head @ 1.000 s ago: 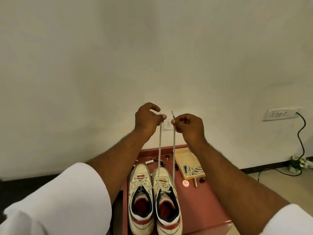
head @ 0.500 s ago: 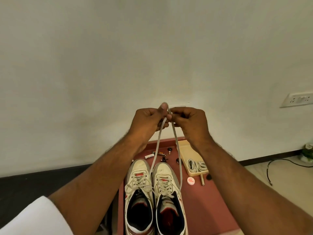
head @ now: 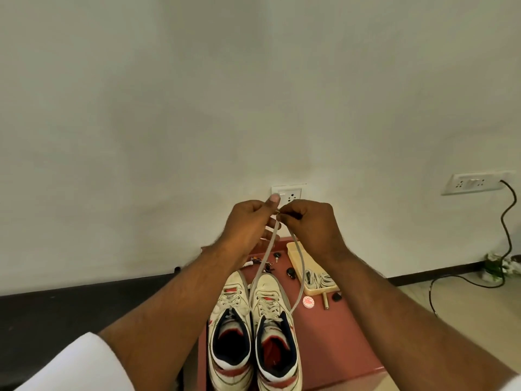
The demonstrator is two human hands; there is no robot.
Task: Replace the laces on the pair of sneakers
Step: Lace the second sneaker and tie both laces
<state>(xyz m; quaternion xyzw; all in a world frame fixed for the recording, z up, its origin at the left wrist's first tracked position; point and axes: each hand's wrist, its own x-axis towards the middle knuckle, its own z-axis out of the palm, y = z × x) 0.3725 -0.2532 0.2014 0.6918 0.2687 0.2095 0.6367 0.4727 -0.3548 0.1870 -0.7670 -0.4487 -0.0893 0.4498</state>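
Observation:
Two white sneakers with red and navy trim stand side by side on a red table, the left sneaker and the right sneaker. A grey lace rises from the right sneaker in two slack strands. My left hand and my right hand are raised above the toes, touching each other, and both pinch the lace ends together. The left sneaker is laced.
A cream tray holding bundled laces lies right of the shoes. Small keys, dark bits, a round red-white disc and a metal pin lie around it. Wall sockets and a black cable are at the right.
My hands came together from a small gap, joining the two lace ends. The strands went from taut and straight to slack and bowed.

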